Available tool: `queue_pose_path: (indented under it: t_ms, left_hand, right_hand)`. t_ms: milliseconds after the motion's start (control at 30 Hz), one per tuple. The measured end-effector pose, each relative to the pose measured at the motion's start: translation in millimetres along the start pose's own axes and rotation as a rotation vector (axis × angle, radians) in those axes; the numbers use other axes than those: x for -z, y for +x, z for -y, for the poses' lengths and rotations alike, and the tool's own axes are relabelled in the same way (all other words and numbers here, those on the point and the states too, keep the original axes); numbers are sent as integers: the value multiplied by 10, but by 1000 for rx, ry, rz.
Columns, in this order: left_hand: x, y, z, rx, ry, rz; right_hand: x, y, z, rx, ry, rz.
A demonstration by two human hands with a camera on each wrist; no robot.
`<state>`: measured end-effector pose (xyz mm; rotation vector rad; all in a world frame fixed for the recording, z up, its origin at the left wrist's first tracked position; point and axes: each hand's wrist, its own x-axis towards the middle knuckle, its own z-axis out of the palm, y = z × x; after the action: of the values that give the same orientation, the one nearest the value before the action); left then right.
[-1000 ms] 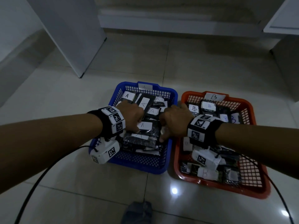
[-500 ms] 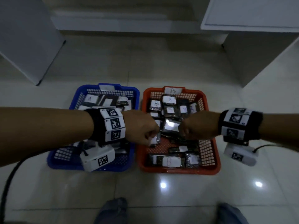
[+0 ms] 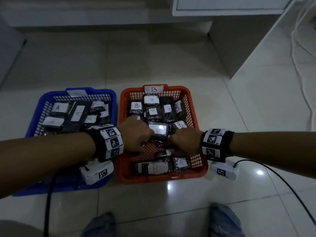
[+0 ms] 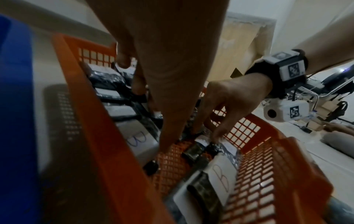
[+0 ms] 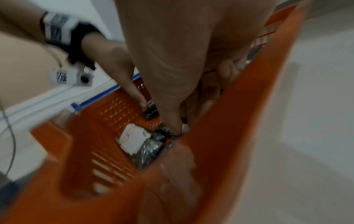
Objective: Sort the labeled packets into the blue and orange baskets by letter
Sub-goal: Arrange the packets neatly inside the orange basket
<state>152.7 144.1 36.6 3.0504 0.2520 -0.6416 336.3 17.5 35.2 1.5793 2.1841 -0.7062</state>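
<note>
The blue basket [image 3: 44, 100] on the left holds dark packets labelled A. Beside it on the right, the orange basket [image 3: 153, 179] holds dark packets labelled B. Both hands are inside the orange basket, near its middle. My left hand [image 3: 138, 135] and right hand [image 3: 183, 141] grip opposite ends of a dark packet [image 3: 158, 131] whose white label is washed out by glare. In the left wrist view the right hand [image 4: 226, 103] curls its fingers down among the packets. The right wrist view shows the orange basket's wall [image 5: 239, 121] blurred, and a left fingertip [image 5: 142, 103] touching a small dark packet.
The baskets stand side by side on a glossy tiled floor. A white cabinet [image 3: 239, 7] stands at the back right, with a white cable [image 3: 297, 65] on the floor beside it. Black wrist cables [image 3: 49, 202] trail toward me. My knees [image 3: 222, 219] are at the bottom edge.
Both hands moved right, from over the blue basket into the orange basket, carrying a dark packet between them. My head view shifted right with them.
</note>
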Motion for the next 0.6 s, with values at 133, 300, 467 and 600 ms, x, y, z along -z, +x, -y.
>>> queue_pose_path:
  t_ms: [133,300,467,600]
  left_hand:
    - [-27,-53,89,25,104,38]
    - [-143,-87,71,88,31,5]
    - [-160,-89,112,95,-9,5]
    - [-160,-53,144,115,-42,41]
  right_hand:
    - [-50,126,46,19,-27,8]
    - [-131,221,106,-7,-48,7]
    - [-72,244,109,-59,61,-24]
    - [81,336,189,-61,83,-62]
